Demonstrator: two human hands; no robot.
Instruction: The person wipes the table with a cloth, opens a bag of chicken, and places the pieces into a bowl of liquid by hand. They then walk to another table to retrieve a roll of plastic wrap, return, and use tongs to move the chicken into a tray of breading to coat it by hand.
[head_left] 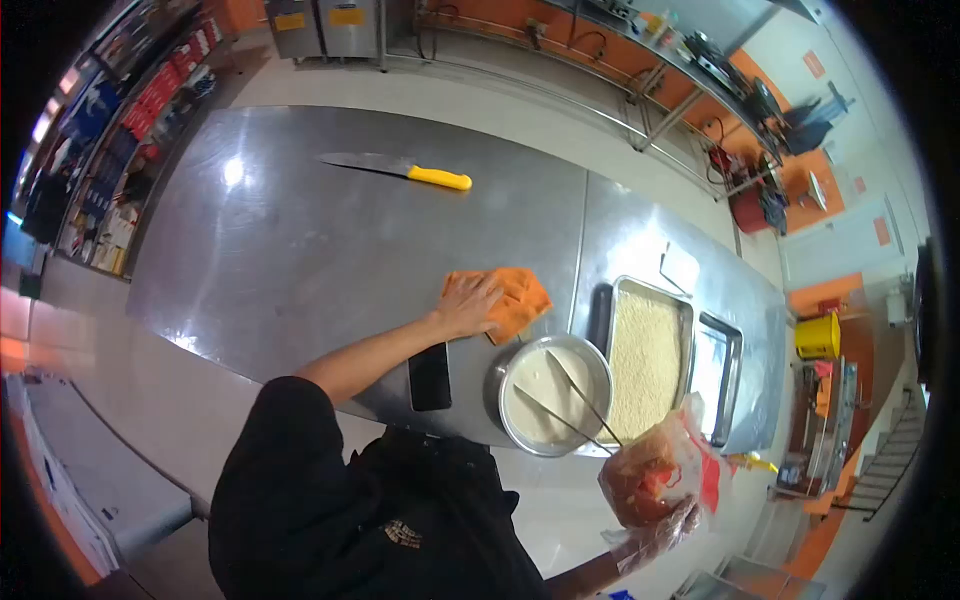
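My left hand (470,305) presses down on a bunched orange cloth (520,303) on the steel table, its fingers curled over the fabric. Out past the table's near edge, my right hand (672,530), in a clear plastic glove, grips a clear plastic bag (655,470) with reddish-brown contents, perhaps raw meat. A round metal bowl (508,425) of pale, creamy liquid stands between my hands, with metal tongs (555,412) resting in it. Right of the bowl is a metal tray filled with pale crumbs (643,350).
A yellow-handled knife (438,178) lies toward the far side of the steel table (330,240). Close to my left forearm lies a black phone (430,380). Another metal tray (737,370) sits beyond the crumbs, near a small white rectangular item (680,268). Shelves (120,150) stand at left.
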